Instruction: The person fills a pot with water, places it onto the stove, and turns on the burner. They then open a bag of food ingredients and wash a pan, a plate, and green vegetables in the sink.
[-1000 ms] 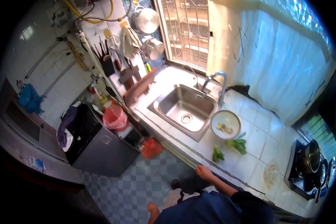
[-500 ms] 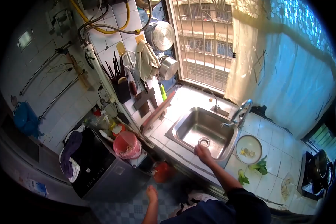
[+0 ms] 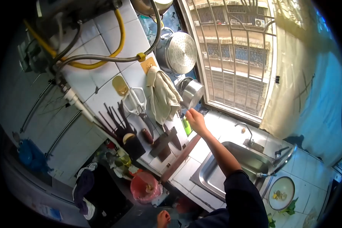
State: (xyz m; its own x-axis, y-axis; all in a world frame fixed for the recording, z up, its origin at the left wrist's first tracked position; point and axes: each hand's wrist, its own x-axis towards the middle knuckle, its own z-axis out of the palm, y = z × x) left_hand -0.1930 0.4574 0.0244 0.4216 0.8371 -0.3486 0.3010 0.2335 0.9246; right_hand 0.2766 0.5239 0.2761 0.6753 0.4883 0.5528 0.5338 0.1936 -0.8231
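Note:
My right hand [image 3: 195, 120] is raised in front of the wall, its fingers curled together with nothing seen in them. It appears just right of a hanging beige cloth [image 3: 161, 91] and below a small metal pot [image 3: 193, 94]; whether it touches either cannot be told. Beside the hand stands a bright green bottle [image 3: 186, 125]. Low at the bottom edge, my left hand [image 3: 163, 219] is loosely closed and appears to hold nothing. It is nearest a pink-lined bin [image 3: 143, 190].
A steel sink [image 3: 212, 178] with a faucet [image 3: 285, 161] is set in the tiled counter. On the right lies a plate [image 3: 273, 197] with food pieces, near green leaves [image 3: 290, 207]. Cleavers [image 3: 164, 146], scissors [image 3: 135, 100] and a chopstick holder [image 3: 133, 147] hang on the wall.
My right hand has gone from over the sink up and left toward the hanging cloth. The view has turned left and closer to the wall. My left hand stays low.

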